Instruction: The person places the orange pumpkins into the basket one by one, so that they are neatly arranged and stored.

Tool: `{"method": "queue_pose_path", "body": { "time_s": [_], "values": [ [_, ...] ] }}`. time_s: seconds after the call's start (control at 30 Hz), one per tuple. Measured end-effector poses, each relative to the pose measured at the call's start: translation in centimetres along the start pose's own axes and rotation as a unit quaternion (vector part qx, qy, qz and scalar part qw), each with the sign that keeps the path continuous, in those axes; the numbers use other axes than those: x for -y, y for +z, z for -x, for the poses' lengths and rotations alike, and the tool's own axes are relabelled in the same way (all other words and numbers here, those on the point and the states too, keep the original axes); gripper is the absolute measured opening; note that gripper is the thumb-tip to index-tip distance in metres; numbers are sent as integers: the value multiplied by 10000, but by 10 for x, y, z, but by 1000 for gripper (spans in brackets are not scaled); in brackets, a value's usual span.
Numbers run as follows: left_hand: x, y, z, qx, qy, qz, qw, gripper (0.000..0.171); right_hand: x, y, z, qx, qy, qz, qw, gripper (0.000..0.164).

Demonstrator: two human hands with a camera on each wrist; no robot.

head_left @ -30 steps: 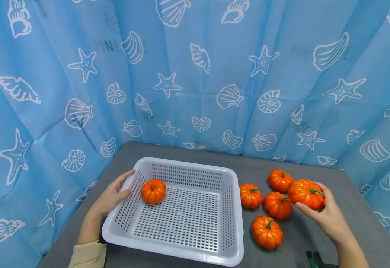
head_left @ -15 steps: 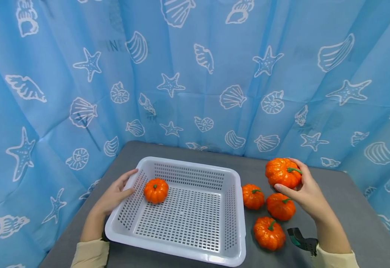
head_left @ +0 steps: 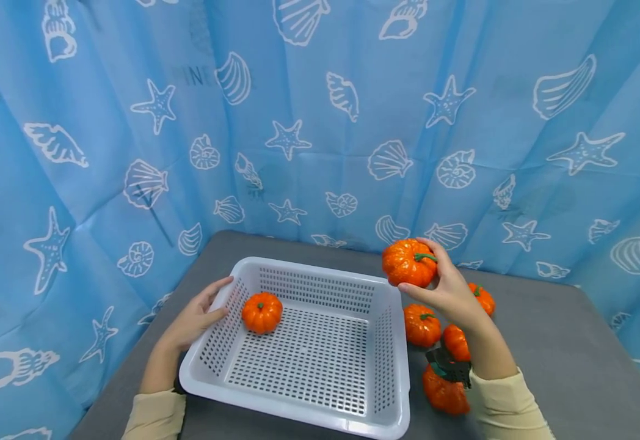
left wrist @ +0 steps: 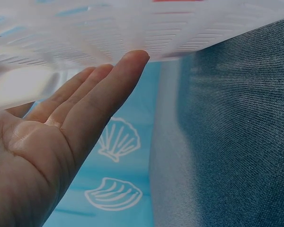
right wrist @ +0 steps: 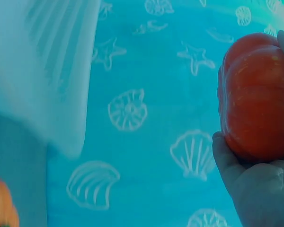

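My right hand (head_left: 452,293) grips an orange pumpkin (head_left: 405,263) with a green stem, thumb on its near side. It is held up over the back right corner of the white perforated basket (head_left: 311,415). The right wrist view shows that pumpkin (right wrist: 258,99) between fingers and thumb. Inside the basket, toward the left wall, sits a smaller pumpkin (head_left: 262,313). At the basket's left side, my left hand (head_left: 193,321) rests against the rim. In the left wrist view the fingers (left wrist: 104,97) lie straight along the outer wall of the basket.
Right of the basket, several pumpkins stand on the grey table (head_left: 562,354): one close to the wall (head_left: 422,326), others partly hidden behind my right wrist, such as the back pumpkin (head_left: 482,298). A blue shell-patterned curtain (head_left: 320,122) hangs behind and at the sides.
My right hand has carried the pumpkin left and upward, from above the group of pumpkins to the basket's back right corner. The left hand stays at the basket's rim. The view has shifted slightly.
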State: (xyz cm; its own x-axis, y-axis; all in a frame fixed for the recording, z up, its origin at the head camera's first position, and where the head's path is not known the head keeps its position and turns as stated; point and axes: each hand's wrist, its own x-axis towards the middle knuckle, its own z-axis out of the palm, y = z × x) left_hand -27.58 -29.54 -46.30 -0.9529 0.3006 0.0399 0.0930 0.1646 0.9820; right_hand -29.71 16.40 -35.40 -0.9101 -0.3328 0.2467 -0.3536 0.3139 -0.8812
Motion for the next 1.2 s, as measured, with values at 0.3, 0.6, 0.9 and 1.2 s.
{"method": "queue_pose_path", "body": {
  "time_s": [0.3,0.6,0.9,1.2],
  "values": [
    [0,-1,-1,21,27,-69,10000,66,3,42,-31,563,-20,-240,9981,82],
    [0,-1,-1,26,4,-21,10000,66,4,95,-52,1049,-98,-223,9942,81],
    [-2,-1,-1,-37,-86,31,10000,66,-4,125,-62,1574,4,-80,9875,80],
    [0,-1,-1,-7,30,0,10000,66,-19,145,-67,2009,394,347,9782,84]
  ]
}}
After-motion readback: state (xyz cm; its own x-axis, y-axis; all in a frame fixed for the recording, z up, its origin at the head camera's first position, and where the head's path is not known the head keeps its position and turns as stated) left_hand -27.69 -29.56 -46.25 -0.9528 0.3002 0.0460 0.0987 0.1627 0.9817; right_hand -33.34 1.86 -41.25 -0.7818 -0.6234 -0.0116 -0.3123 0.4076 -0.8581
